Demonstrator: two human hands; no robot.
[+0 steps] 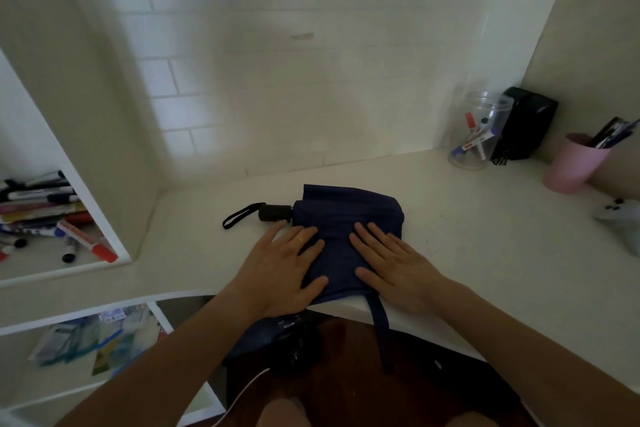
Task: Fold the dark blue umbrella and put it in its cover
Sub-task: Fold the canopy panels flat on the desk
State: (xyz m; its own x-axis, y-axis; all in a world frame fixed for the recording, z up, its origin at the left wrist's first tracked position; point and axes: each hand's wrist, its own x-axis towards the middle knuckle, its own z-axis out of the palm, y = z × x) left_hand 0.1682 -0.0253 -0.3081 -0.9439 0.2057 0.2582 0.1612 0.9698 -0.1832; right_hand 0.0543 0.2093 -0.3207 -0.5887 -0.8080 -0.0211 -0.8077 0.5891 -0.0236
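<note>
Palms pressed flat, both hands lie on the dark blue umbrella (346, 222) on the white desk (485, 218). The left hand (280, 267) and the right hand (391, 263) are spread with fingers extended, clasping nothing, only pushing the fabric down against the surface. Just beyond the left hand's fingertips, the umbrella's black handle (274, 212) points away to the left, its wrist strap (240, 216) looping out on the desk. Below the right hand, a strip of blue fabric (382, 329) hangs off the desk's front edge.

Well off to the right of the right hand, a clear plastic jar (479, 130) holds a few markers with red and blue ends. A black box-like object (524, 123) leans in the corner behind it; I cannot tell what it is. Nearer the edge of view, a pink cup (573, 165) holds dark pens. Far to the left of the left hand, an open shelf compartment (97, 215) holds a loose heap of markers and pens (45, 215).

Beneath the wrists, under the desk edge, more dark blue cloth (263, 333) and something black sit in shadow; whether this is the cover I cannot make out. A pale object (620, 218) at the right edge is cut off. A lower shelf holds blurred packets (83, 340).
</note>
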